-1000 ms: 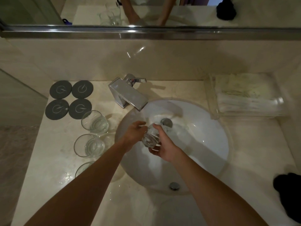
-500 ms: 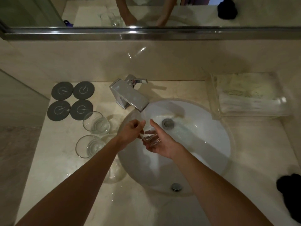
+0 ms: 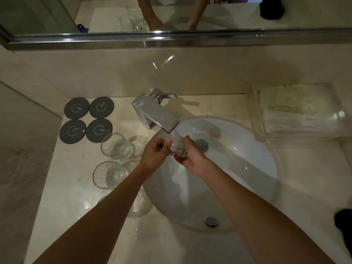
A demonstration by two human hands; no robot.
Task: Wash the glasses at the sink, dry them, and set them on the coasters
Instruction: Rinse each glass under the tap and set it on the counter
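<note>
Over the white sink (image 3: 247, 168), my right hand (image 3: 192, 159) holds a clear glass (image 3: 178, 147) under the running water from the chrome tap (image 3: 156, 113). My left hand (image 3: 155, 155) is at the glass's left side, fingers curled against it. Two more clear glasses (image 3: 116, 146) (image 3: 110, 175) stand upright on the counter left of the sink. A third glass (image 3: 140, 204) is mostly hidden under my left forearm. Several dark round coasters (image 3: 88, 120) lie bare at the back left.
A clear tray with folded towels (image 3: 299, 113) sits at the back right of the counter. A dark object (image 3: 342, 221) lies at the right edge. Wall and mirror ledge (image 3: 171, 38) stand close behind the tap. Water drops wet the counter at the left.
Both hands have lifted the glass up and back, from lower in the basin to right under the tap's stream.
</note>
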